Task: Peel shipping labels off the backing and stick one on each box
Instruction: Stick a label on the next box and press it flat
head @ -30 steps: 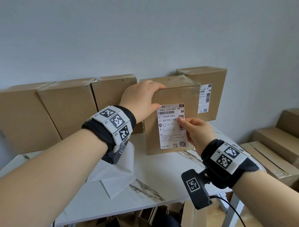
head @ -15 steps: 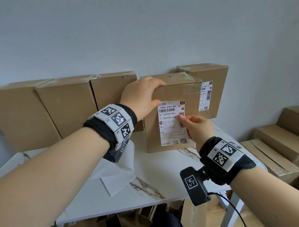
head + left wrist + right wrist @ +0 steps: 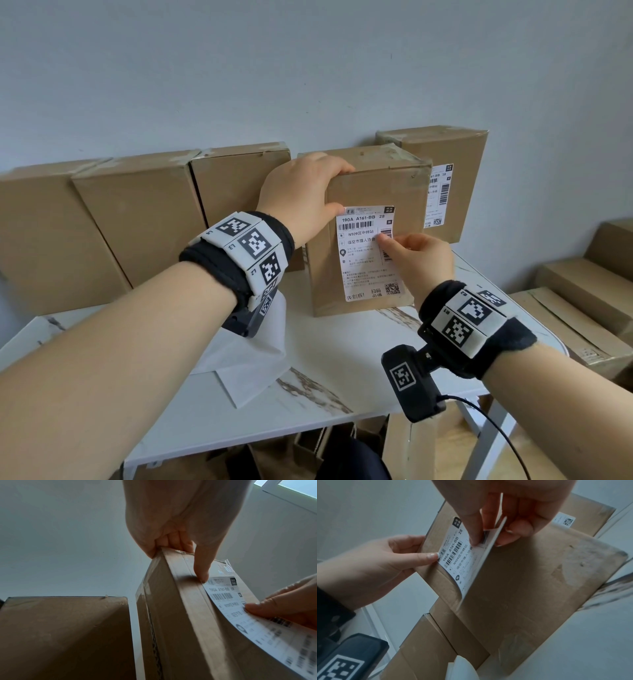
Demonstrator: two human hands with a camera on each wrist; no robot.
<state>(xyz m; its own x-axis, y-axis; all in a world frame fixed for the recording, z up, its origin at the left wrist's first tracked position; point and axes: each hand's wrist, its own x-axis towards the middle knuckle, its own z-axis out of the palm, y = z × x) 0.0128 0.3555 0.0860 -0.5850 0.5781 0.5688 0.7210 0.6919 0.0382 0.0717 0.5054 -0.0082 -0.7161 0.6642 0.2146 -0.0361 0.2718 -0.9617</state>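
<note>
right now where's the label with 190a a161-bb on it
In the head view, the shipping label is centre-right against the front of the pulled-forward box, left thumb on its top-left corner, right hand pinching its right edge.

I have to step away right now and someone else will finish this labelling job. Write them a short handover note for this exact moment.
Left hand: grips the top left corner of the front box, thumb pinning the label at its top left corner.
Right hand: pinches the label's right edge, which stands off the cardboard in the right wrist view.
Done: the box behind on the right already carries a label.
Left: press this label flat; the three boxes along the wall show no label on their fronts. White backing sheets lie on the table.
</note>
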